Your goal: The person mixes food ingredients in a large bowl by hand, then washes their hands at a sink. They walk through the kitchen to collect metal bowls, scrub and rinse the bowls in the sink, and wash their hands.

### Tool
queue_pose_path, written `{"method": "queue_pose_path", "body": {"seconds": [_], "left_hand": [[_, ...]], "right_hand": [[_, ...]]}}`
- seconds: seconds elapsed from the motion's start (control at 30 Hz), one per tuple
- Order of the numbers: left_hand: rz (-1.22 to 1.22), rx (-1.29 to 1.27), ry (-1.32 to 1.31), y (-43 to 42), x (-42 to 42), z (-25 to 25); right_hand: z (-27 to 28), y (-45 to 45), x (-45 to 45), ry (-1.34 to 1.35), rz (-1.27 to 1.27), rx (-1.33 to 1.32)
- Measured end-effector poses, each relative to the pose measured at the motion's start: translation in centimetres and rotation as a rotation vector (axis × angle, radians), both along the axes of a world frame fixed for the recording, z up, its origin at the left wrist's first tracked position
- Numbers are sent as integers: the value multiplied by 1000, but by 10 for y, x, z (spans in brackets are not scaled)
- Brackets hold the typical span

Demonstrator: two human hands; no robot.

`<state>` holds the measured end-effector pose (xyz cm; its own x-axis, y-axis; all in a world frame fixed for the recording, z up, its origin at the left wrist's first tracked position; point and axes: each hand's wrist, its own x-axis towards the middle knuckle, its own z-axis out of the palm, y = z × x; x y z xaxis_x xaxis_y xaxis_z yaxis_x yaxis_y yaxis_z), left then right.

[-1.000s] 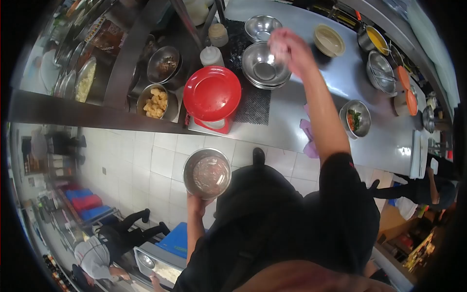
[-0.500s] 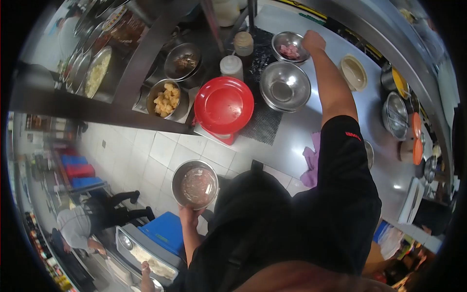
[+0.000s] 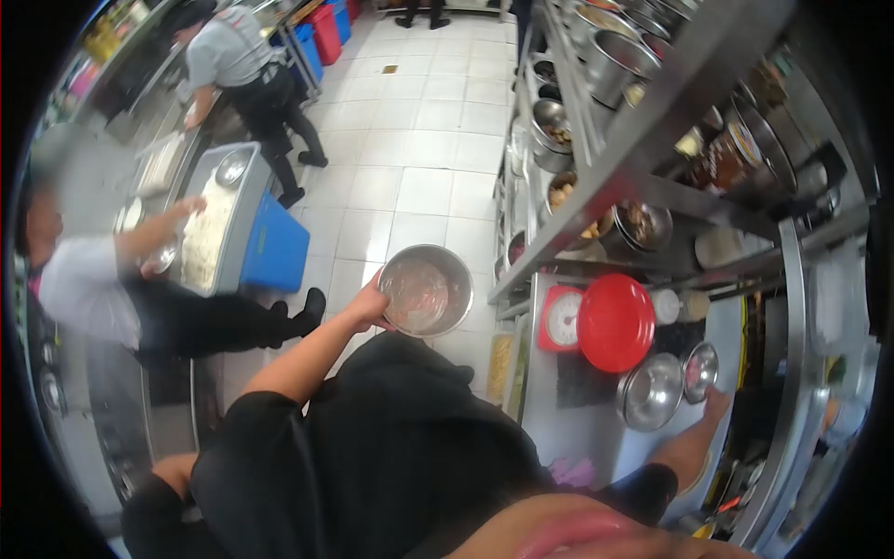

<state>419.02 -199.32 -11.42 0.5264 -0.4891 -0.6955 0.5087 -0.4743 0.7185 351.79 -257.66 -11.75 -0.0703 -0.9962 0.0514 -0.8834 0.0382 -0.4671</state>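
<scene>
My left hand [image 3: 371,306] is closed on the rim of a deep metal pot [image 3: 458,291], held over the tiled floor. Pale pinkish contents that look wet lie in the pot. At the right, my right hand [image 3: 716,406] is at the edge of a small metal bowl [image 3: 690,385], its fingers partly hidden and seeming to grip the rim. Pink meat pieces [image 3: 695,372] are in that bowl. Beside it are larger stacked metal bowls [image 3: 655,396]. A red plate [image 3: 616,322] sits on a red dial scale [image 3: 562,319].
Metal shelving [image 3: 643,140] with pots of food rises at the right. A lilac cloth [image 3: 573,472] lies on the steel counter [image 3: 549,401]. Two co-workers stand at the left, one near a grey tub [image 3: 244,200] of whitish food. A blue bin [image 3: 277,247] is beside it.
My view has swung left, showing more of the floor and co-workers. The pot is still in my left hand, and my right hand is still at the small bowl.
</scene>
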Motion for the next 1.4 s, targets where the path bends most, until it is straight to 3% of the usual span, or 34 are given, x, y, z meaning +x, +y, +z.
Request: {"method": "queue_pose_path", "body": {"seconds": [0.1,0.23,0.3,0.37,0.4,0.43,0.5,0.57,0.63,0.73,0.77,0.83,0.97,1.03,1.2,1.3,1.37,1.4], "left_hand": [[3,9,-45,8,14,-9],[-31,-39,-1,5,49,-6],[-20,-47,20,4,71,-19],[-5,-38,86,1,97,-34],[-5,-33,128,0,114,-43],[-10,-32,170,-3,129,-51],[-80,-21,129,-15,159,-44],[-108,-64,165,-19,197,-58],[-110,-19,158,-19,227,-84],[-151,8,131,-32,279,-108],[-181,18,116,-28,304,-111],[-203,35,144,-20,345,-111],[-114,20,144,-34,391,-109],[-104,3,138,-31,405,-110],[40,-22,169,-47,427,-100],[92,-34,127,-47,431,-94],[229,-71,85,-43,428,-85],[284,-116,127,-42,429,-76]], "right_hand": [[-2,0,-6,-663,-26,139],[34,20,8,-601,-213,120],[60,44,1,-330,-71,-73],[98,72,-2,-373,-310,-41],[119,103,-1,-371,-220,-91],[130,126,-2,-614,-224,-158],[164,183,1,-677,-253,-124],[216,260,102,-579,-305,-71],[214,312,178,-699,-194,79],[173,352,232,-611,-159,386],[161,369,258,-467,-216,459],[133,403,388,-743,-80,656],[25,414,543,-1094,-145,957],[-55,398,590,-1148,-197,967],[-185,271,707,-1233,-394,1018],[-266,176,731,-1478,-526,859],[-295,121,742,-1611,-609,927],[-274,124,772,-1563,-670,751]]}}
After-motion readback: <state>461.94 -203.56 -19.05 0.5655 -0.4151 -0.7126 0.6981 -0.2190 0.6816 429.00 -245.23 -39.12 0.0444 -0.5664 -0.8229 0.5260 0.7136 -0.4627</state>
